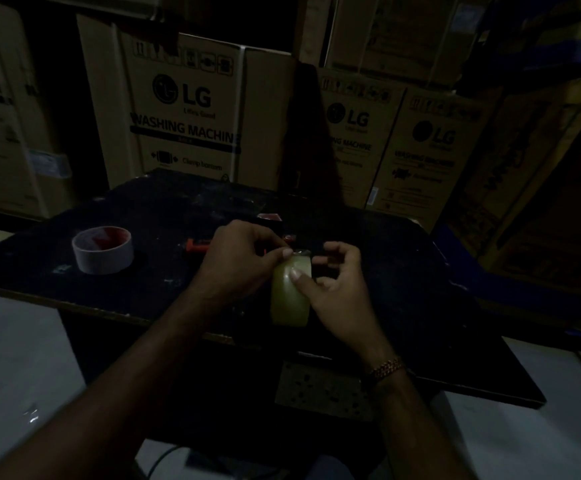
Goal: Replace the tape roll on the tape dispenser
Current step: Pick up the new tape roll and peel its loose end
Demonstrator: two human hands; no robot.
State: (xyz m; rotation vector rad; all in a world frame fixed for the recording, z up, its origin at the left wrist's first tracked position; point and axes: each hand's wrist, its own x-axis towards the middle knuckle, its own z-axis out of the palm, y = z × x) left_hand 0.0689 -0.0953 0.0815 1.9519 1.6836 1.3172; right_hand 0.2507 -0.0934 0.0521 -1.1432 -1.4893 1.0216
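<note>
A pale yellowish tape roll (289,301) stands on edge over the front of the dark table (403,271). My right hand (341,289) grips its right side, thumb pressed on the outer face. My left hand (237,258) pinches at the top of the roll, fingertips on the tape's end. Behind my hands lies the tape dispenser (199,244); only its orange-red handle and a red part show, the rest is hidden in the dark. A nearly empty roll core (102,249), grey with a red inside, lies flat on the table to the left.
Large cardboard washing-machine boxes (185,112) are stacked close behind the table and to both sides. The scene is very dim. Pale floor (15,358) shows to the left and right below the table edge.
</note>
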